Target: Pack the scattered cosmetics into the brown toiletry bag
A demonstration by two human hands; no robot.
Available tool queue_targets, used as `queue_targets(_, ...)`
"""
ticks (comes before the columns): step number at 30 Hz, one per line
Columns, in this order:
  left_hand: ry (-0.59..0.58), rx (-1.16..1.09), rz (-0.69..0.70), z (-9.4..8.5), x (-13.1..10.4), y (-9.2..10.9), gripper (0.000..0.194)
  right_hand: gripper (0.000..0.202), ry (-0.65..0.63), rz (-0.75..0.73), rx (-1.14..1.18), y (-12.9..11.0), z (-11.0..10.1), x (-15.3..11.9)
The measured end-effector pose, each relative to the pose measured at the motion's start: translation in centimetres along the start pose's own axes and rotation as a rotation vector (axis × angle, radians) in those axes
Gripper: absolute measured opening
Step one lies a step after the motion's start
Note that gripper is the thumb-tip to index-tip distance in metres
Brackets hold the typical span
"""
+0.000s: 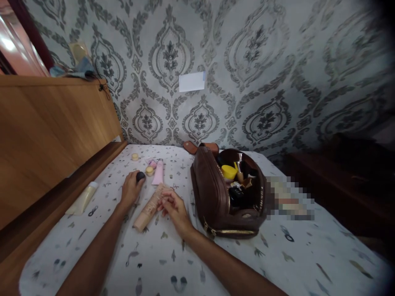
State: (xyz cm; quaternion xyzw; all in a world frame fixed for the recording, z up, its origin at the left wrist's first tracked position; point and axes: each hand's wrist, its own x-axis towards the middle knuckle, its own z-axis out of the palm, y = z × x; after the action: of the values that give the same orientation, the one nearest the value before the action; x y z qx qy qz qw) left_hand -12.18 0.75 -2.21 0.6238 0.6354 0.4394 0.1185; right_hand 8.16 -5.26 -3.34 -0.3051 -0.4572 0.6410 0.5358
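The beige tube (152, 207) lies on the bed (277, 255), near the middle of the printed sheet, and the right hand (173, 207) rests on its upper end with the fingers closed lightly around it — a narrow grip, holding the tube. Just to the left, the left hand (131, 190) lies over a small dark round cap (140, 176), the fingers curled on it. Beyond the hands, toward the head edge of the bed, a pink tube (158, 172) and two small cream jars (149, 170) lie on the sheet. A pale tube (82, 199) lies at the left edge, beside the wooden headboard (55, 135). To the right stands the brown cosmetic bag (216, 197), unzipped, with many items inside — so several pieces are out on the sheet, and most appear to be in the bag.
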Motion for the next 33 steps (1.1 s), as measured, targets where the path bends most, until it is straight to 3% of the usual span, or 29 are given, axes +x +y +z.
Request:
queue_targets(3, -0.066, -0.127, -0.013, -0.2, 0.1, 1.1, 0.049, 0.033, 0.0, 0.016, 0.052, -0.1, -0.1, 0.0)
queue_targets(7, -0.258, -0.368, -0.036, 0.6, -0.8, 4.0, 0.056, 0.044, 0.02, 0.023, 0.121, -0.5, 0.0, -0.1)
queue_targets(10, -0.412, -0.633, -0.132, 1.4, -2.0, 6.0, 0.055, 0.049, 0.072, 0.002, 0.143, -0.8, 0.0, -0.2)
queue_targets(12, -0.443, -0.725, -0.191, 1.6, -2.6, 6.8, 0.052, 0.05, 0.122, -0.018, 0.139, -0.9, -0.1, -0.2)
queue_targets(20, -0.488, -0.654, -0.1, 1.4, -2.9, 7.5, 0.04, 0.049, 0.187, -0.041, 0.057, -0.7, -0.1, 0.1)
queue_targets(24, -0.501, -0.622, -0.073, 1.4, -3.1, 7.6, 0.044, 0.046, 0.183, -0.019, 0.045, -0.5, -0.3, 0.1)
queue_targets(28, -0.586, -0.65, -0.052, 1.2, -3.3, 7.6, 0.049, 0.042, 0.181, -0.002, 0.041, -0.4, -0.5, 0.1)
queue_targets(33, -0.596, -0.599, -0.027, 0.9, -3.3, 7.7, 0.052, 0.049, 0.22, 0.074, 0.082, -0.1, -0.5, 0.2)
